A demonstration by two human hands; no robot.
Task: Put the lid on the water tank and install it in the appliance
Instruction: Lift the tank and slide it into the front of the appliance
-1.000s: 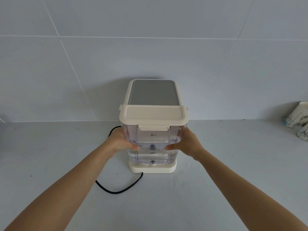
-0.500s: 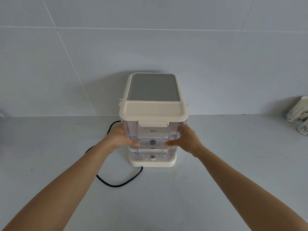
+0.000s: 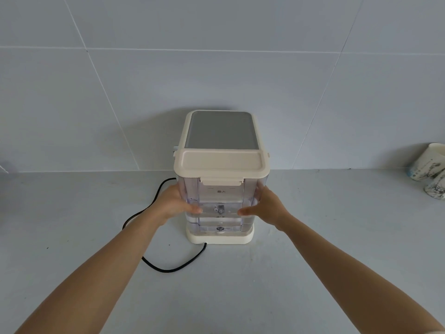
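Observation:
A clear water tank [image 3: 220, 197] with some water in it stands on the cream base of the appliance [image 3: 220, 131], against its front. A cream lid [image 3: 221, 161] covers the tank, with its front clasp down. My left hand [image 3: 174, 203] grips the tank's left side and my right hand [image 3: 263, 206] grips its right side, thumbs on the front face. The appliance has a grey top panel and stands against the tiled wall.
A black power cable [image 3: 166, 266] loops on the grey counter left of and in front of the appliance. Two patterned paper cups [image 3: 428, 165] lie at the far right by the wall.
The tank has come down a little onto the appliance base, and its lid now sits level with the appliance top. Both hands keep the same hold.

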